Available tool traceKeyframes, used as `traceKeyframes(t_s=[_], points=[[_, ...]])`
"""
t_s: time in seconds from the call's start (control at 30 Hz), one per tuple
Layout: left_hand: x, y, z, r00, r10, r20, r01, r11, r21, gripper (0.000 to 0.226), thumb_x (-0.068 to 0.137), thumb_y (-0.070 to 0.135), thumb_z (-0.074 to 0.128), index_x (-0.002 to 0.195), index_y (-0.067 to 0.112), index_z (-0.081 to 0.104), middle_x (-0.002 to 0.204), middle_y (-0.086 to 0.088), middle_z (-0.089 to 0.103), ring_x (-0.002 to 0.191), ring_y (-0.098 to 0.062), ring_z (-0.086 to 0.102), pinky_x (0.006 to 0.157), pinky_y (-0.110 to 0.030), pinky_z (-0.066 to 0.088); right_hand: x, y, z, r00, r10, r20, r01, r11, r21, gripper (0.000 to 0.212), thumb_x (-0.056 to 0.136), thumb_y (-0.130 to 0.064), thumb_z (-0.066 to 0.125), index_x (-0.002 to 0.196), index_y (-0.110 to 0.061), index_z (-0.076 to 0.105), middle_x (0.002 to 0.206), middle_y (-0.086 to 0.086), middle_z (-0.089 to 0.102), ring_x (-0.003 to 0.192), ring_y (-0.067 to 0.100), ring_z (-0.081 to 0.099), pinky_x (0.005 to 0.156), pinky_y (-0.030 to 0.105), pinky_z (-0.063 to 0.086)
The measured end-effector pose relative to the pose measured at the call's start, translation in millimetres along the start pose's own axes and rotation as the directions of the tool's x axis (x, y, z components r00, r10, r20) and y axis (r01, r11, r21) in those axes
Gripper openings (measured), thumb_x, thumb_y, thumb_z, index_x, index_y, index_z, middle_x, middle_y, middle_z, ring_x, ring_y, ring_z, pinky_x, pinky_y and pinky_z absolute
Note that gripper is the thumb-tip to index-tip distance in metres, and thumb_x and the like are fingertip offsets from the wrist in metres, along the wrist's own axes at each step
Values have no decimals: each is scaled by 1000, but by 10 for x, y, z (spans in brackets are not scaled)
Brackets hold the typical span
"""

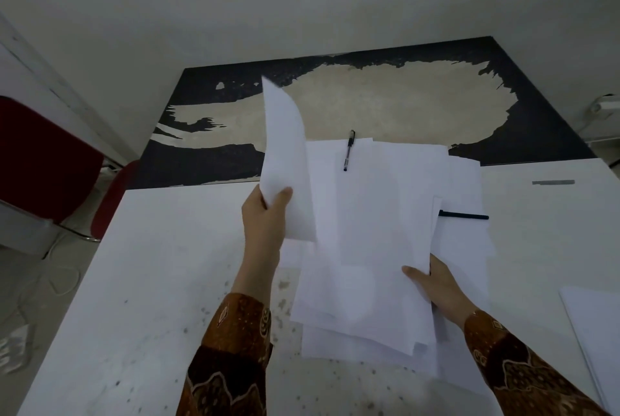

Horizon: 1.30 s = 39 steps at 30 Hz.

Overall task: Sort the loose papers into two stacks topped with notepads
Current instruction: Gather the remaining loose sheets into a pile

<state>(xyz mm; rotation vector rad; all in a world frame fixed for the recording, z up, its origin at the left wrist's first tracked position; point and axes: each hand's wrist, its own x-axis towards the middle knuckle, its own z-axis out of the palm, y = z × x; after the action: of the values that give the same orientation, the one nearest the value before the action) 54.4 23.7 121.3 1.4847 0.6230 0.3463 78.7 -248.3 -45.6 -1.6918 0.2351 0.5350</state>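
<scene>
A loose pile of white papers [385, 221] lies spread over the middle of the white table [161, 281]. My left hand [265, 217] pinches the lower corner of a raised sheet [285, 160], which curls upright at the pile's left edge. My right hand [436, 284] grips the lower right edge of another sheet on top of the pile, thumb on top. A black pen [348, 150] lies on the far papers. A second black pen [464, 215] pokes out from under the sheets at the right. No notepad is recognisable.
A white sheet or pad [593, 331] lies at the table's right edge. Beyond the white table is a worn black tabletop [385, 96] against the wall. A red chair [43, 160] stands at the left, with cables on the floor below it.
</scene>
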Motion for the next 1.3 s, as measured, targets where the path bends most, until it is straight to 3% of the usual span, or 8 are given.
traceKeyframes(t_s=[0.13,0.3,0.4,0.53,0.63,0.87,1.17,1.3], points=[[-105,10,-5,988,-63,142,82,988,-130,18,91,14,59,106,24,63,106,2,69,95,-19,65,80,-37,57,0,-6,2,1000,15,-4,-15,1000,-9,36,91,-17,61,127,-16,55,119,3,64,102,17,62,89,33,50],[-216,-771,20,965,-263,14,261,963,64,22,88,11,62,110,12,60,108,-9,67,99,-30,64,83,-42,55,26,-17,-21,990,138,-26,-135,986,95,52,95,-52,43,132,-17,52,124,6,62,109,24,60,102,44,44],[-348,-1256,94,938,-345,26,317,888,333,52,87,25,65,133,6,49,135,-9,53,121,-29,52,104,-44,43,112,51,-71,980,198,3,-196,965,174,76,81,-77,37,131,-21,54,123,4,64,113,25,60,107,47,39],[-369,-1499,119,966,-253,59,156,744,650,58,87,47,60,134,14,48,133,-5,52,120,-24,50,105,-42,40,34,-24,-13,998,56,11,-57,996,64,45,84,-39,67,124,-19,57,121,3,64,107,19,62,92,36,50],[-129,-1481,0,997,-62,-34,66,628,775,65,86,54,57,138,18,43,140,-7,45,128,-27,41,109,-44,31,41,10,-1,1000,-7,-19,7,1000,-1,40,86,-19,68,124,-18,55,121,3,63,107,19,61,92,34,48],[314,-1640,-227,958,-201,-206,272,395,878,107,82,70,46,150,4,-3,158,-18,-12,145,-32,-18,116,-49,-9,85,61,-13,999,-4,-33,4,1000,12,40,86,-19,67,125,-16,55,114,0,63,102,17,60,88,31,47],[280,-1757,-150,979,-146,-141,188,388,902,89,92,58,38,151,3,-1,159,-15,-9,146,-29,-15,115,-49,-11,73,43,0,999,-27,-28,28,999,36,39,87,-17,66,123,-19,54,109,-6,62,98,11,60,87,28,46],[309,-1743,-76,984,-103,-148,179,467,866,69,92,39,50,149,13,19,159,-14,8,147,-31,-2,114,-54,-9,72,52,12,999,-31,-40,33,998,47,41,86,-17,67,126,-16,54,112,-3,62,98,12,60,88,29,46]])
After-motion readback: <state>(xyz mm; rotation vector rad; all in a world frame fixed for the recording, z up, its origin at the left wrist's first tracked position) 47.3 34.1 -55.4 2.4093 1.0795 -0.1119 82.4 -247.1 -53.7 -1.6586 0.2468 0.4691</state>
